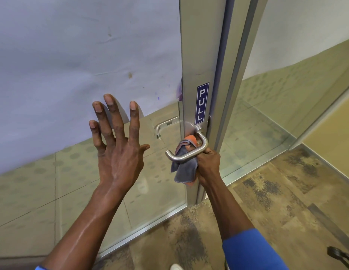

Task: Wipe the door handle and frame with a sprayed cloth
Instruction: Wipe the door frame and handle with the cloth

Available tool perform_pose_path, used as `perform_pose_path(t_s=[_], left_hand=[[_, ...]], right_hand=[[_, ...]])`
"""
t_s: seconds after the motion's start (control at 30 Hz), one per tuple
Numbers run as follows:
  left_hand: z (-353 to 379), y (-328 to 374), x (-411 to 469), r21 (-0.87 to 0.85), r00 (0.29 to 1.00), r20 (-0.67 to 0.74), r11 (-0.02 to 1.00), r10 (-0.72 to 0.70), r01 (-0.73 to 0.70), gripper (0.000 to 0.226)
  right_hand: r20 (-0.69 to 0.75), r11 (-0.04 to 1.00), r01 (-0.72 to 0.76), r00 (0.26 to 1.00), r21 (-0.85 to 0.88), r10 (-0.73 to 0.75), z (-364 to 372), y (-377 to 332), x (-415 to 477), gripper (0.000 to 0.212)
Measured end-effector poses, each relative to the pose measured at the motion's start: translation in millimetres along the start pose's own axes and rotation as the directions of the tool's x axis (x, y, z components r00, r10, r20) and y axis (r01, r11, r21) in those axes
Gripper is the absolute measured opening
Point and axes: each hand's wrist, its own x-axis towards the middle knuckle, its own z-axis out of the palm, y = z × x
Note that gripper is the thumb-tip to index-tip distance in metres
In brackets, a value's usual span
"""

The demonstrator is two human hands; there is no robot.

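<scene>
Sign text: "PULL", white capital letters stacked vertically, read top to bottom.
Sign: narrow dark blue sticker [202,103] with a white border.
Placement: on the metal door frame [201,45], just above the handle [189,151].

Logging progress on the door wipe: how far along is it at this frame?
Done: nothing visibly finished; spraying can't be judged. In hand: right hand presses the grey-orange cloth against the door handle; left hand is open, spread by the glass. Left: the frame above, near the PULL sticker.

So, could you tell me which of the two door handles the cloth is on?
The near handle, below the PULL sign; the right hand presses the cloth against it. The far handle behind the glass is bare.
</scene>
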Motion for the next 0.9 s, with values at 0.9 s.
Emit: perform_pose_path(t_s=[0.9], left_hand=[[2, 5, -1, 0.009, 0.999, -0.044, 1.000, -0.020, 0.020, 0.147]], right_hand=[[0.239, 0.095, 0.873, 0.233, -0.478, -0.943, 32, -214, -33, 0.021]])
